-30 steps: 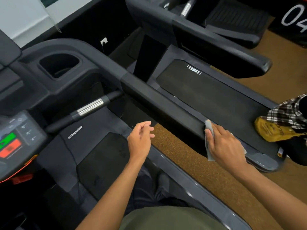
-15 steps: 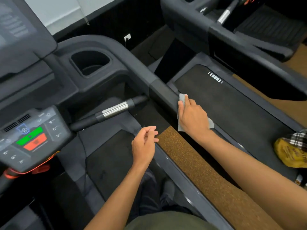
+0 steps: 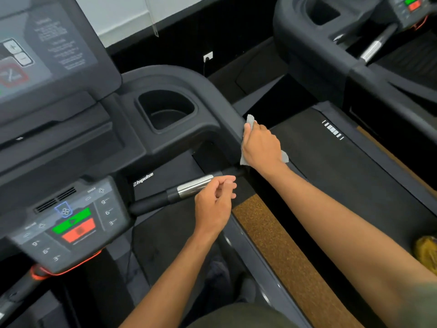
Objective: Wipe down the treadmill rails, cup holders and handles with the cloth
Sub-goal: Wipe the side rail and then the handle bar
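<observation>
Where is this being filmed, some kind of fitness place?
Most likely a gym. A dark grey treadmill console with green and red buttons, its black running belt, and a second matching treadmill alongside all point that way.

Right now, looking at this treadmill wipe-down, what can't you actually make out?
All in the head view:
- Most of the cloth is hidden under the right hand.
- The rail surface under the cloth is covered, so whether it is clean can't be judged.
- The cup holder bottom is in shadow.
- The screen text is blurred.
- The yellow object is cut off by the right edge.
</observation>
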Available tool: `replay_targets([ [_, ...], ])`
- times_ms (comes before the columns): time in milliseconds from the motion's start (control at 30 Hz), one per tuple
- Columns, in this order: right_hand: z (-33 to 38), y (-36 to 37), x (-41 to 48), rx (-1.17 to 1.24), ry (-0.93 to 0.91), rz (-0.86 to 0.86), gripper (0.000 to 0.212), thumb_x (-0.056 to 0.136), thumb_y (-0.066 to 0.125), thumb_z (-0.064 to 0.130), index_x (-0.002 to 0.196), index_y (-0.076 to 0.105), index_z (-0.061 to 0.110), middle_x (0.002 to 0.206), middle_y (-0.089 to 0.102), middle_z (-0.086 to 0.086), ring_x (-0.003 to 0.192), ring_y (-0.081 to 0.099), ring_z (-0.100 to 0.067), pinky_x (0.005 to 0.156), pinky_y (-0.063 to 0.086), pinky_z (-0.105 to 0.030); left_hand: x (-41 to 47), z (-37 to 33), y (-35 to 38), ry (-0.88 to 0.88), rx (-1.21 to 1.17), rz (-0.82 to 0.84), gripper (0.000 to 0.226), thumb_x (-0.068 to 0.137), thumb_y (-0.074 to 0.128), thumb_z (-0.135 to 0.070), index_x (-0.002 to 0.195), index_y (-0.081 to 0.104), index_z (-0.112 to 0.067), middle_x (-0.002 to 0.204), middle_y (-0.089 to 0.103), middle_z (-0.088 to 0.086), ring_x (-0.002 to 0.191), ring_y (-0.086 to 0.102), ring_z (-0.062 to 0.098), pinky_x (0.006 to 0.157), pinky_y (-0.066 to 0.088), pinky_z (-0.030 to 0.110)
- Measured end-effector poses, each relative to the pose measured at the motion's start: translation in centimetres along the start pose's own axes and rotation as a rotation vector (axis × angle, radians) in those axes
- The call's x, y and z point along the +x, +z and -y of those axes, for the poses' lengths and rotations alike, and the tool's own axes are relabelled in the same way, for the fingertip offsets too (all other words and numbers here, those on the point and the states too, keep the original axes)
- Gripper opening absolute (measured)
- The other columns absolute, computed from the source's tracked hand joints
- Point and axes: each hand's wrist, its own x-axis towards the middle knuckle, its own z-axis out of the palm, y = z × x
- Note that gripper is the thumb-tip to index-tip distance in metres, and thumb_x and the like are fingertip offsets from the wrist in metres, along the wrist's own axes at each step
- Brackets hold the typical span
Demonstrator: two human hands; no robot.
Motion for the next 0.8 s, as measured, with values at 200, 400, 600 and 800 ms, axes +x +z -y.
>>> replay_targets([
  [200, 2.7, 0.3, 1.1, -0.073, -0.046, 0.025, 0.063, 0.108, 0.030, 0.048, 0.149, 0.040, 0.001, 0.133, 0.059, -0.019, 0.096, 0.066, -0.041, 0.070, 0.051, -0.047, 1.7, -0.5, -1.3, -0.025, -0.001, 0.021, 0.018, 0.105, 0.060, -0.026, 0.106, 0.078, -0.030, 0.097, 0.080, -0.012, 0.082, 0.075, 0.003, 0.074, 0.056, 0.029],
  [400, -1.1, -1.4, -6.2, -0.441, -0.209, 0.178, 0.084, 0.104, 0.035, 0.056, 0.160, 0.005, 0.002, 0.164, 0.017, -0.024, 0.140, 0.035, -0.048, 0.085, 0.054, -0.056, 2.9, -1.2, -1.6, 0.016, 0.022, 0.042, 0.017, 0.104, 0.061, -0.027, 0.108, 0.078, -0.028, 0.096, 0.080, -0.013, 0.083, 0.076, 0.002, 0.076, 0.059, 0.028],
  [600, -3.4, -1.7, -7.9, -0.415, -0.263, 0.212, 0.072, 0.107, 0.039, 0.039, 0.161, 0.009, 0.002, 0.167, 0.013, -0.023, 0.145, 0.028, -0.049, 0.099, 0.048, -0.058, 3.9, -1.9, -1.9, 0.075, 0.071, 0.091, 0.018, 0.104, 0.061, -0.026, 0.109, 0.078, -0.027, 0.094, 0.079, -0.012, 0.082, 0.075, 0.002, 0.074, 0.058, 0.019],
  [800, -0.5, -0.5, -4.4, -0.290, -0.125, 0.170, 0.075, 0.107, 0.032, 0.050, 0.159, 0.015, -0.001, 0.163, 0.026, -0.026, 0.135, 0.046, -0.049, 0.094, 0.054, -0.054, 4.3, -1.9, -2.6, 0.066, 0.131, 0.111, 0.019, 0.102, 0.061, -0.028, 0.103, 0.077, -0.038, 0.093, 0.078, -0.016, 0.085, 0.074, 0.003, 0.078, 0.060, 0.027],
])
